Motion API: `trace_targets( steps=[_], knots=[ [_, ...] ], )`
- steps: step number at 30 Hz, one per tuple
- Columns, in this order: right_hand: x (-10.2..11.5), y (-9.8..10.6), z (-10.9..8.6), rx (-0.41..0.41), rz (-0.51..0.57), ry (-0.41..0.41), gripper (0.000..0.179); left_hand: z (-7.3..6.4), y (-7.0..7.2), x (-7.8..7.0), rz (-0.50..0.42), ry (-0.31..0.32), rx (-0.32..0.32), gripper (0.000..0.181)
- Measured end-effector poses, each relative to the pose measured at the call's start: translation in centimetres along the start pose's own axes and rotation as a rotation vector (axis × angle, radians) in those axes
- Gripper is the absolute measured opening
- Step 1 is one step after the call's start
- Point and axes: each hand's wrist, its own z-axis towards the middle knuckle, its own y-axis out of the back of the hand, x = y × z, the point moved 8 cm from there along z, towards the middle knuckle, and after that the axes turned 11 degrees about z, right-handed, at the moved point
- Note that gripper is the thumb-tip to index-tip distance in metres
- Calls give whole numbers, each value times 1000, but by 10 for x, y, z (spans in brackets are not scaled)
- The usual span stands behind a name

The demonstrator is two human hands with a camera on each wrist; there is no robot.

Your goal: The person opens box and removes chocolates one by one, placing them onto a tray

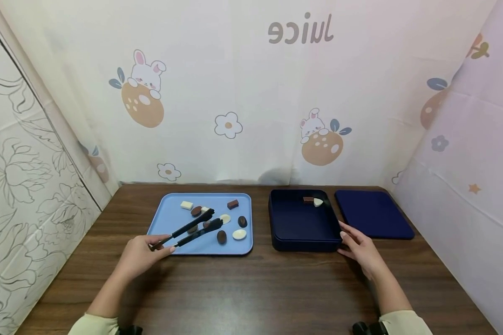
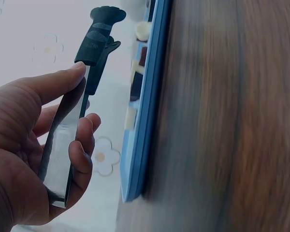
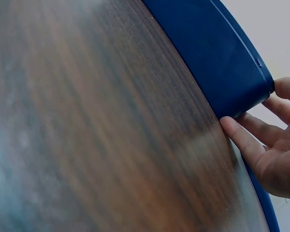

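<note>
My left hand (image 1: 140,255) holds a pair of metal tongs (image 1: 199,233) with black tips, spread apart above a light blue tray (image 1: 163,223). In the left wrist view, thumb and fingers curl round the metal tongs (image 2: 63,130). Several chocolates lie on the tray, among them a dark oval one (image 1: 242,222), a white oval one (image 1: 239,234) and a brown block (image 1: 233,204); the tongs partly hide some. My right hand (image 1: 360,249) touches the front right corner of a navy box (image 1: 306,245), fingers fairly straight. Inside it are a brown block (image 1: 308,200) and a white piece (image 1: 318,202).
A flat navy lid (image 1: 373,214) lies right of the box on the brown wooden table (image 1: 251,288). A printed curtain (image 1: 255,83) hangs behind the table. Between tray and box is a narrow strip of bare wood.
</note>
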Motion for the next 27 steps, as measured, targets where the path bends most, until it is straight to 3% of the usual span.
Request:
trace_targets(
  steps=[11,19,27],
  knots=[
    [1,0,0,1,3,3,63,11,-14,-36,-42,-77,13,37],
    [3,-1,-1,8,19,10,63,18,-30,-60,-95,-74,66,38],
    [4,-3,-2,-1,23,10,63,23,-41,-82,-109,-88,70,36]
  ],
)
